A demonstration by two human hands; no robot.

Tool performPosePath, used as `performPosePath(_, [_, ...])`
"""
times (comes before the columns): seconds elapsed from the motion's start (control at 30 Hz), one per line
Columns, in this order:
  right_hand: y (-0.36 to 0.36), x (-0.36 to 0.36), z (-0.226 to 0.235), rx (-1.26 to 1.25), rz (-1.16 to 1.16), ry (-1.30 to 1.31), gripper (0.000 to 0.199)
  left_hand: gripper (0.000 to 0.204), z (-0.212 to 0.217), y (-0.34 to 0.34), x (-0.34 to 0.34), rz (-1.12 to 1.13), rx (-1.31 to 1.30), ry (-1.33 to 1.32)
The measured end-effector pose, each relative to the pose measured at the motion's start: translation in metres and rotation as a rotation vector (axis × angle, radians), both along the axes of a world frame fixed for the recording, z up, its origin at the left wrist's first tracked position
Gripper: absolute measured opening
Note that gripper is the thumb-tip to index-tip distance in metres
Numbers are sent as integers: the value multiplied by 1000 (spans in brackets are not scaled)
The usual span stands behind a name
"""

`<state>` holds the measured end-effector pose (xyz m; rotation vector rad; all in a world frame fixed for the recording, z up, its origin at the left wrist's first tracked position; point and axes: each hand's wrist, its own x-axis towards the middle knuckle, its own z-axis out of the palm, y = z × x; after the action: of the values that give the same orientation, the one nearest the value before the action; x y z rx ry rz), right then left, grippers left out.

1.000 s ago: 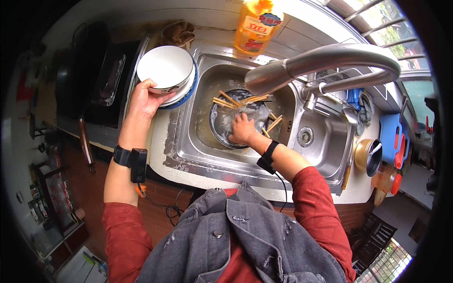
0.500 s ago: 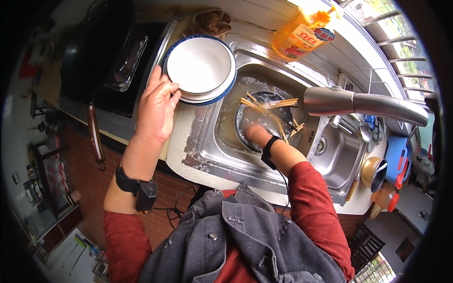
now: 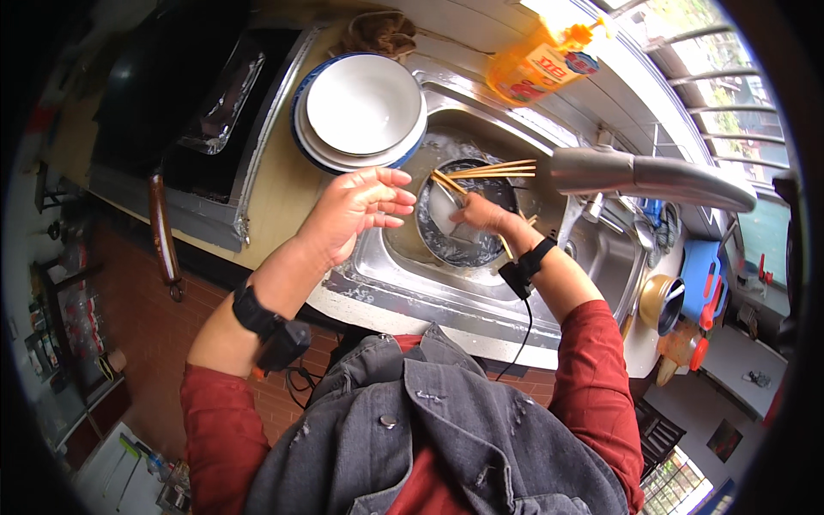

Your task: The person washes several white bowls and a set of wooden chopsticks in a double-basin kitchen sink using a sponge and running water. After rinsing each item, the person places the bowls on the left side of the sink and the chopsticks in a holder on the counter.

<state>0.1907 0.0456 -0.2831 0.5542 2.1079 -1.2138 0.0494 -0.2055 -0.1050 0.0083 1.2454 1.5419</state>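
My left hand is held over the sink's left rim with its fingers apart, holding nothing. Just beyond it, a white bowl sits on a stack of dishes with a blue-rimmed plate at the bottom. My right hand reaches into a dark round pan standing in cloudy water. Its fingers are closed on a whitish piece whose kind I cannot make out. Several wooden chopsticks lie across the pan, some partly hidden by my right hand.
A steel faucet reaches over the two-basin sink. An orange soap bottle stands behind it. A brown cloth lies beyond the dishes. At left is a stove with a dark pan's handle jutting out. A gold pot sits at right.
My left hand has left the stacked dishes and moved right and nearer, over the sink. My right hand has risen out of the water, and the whitish piece now shows at its fingers.
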Motion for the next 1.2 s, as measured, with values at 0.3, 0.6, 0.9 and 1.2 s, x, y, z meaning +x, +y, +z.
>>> performPosePath(0.3, [-2,50,66,-345,-437,146,26,90,-98,84,73,-24,-175,-355])
performPosePath(0.6, [-23,82,87,-138,-105,563,33,41,-97,127,111,178,-245,-53])
performPosePath(0.9, [52,93,84,-568,-906,364,42,49,-98,114,105,41,-377,122])
performPosePath(1.2, [-2,80,61,-292,-601,382,44,41,-107,125,110,162,-238,31])
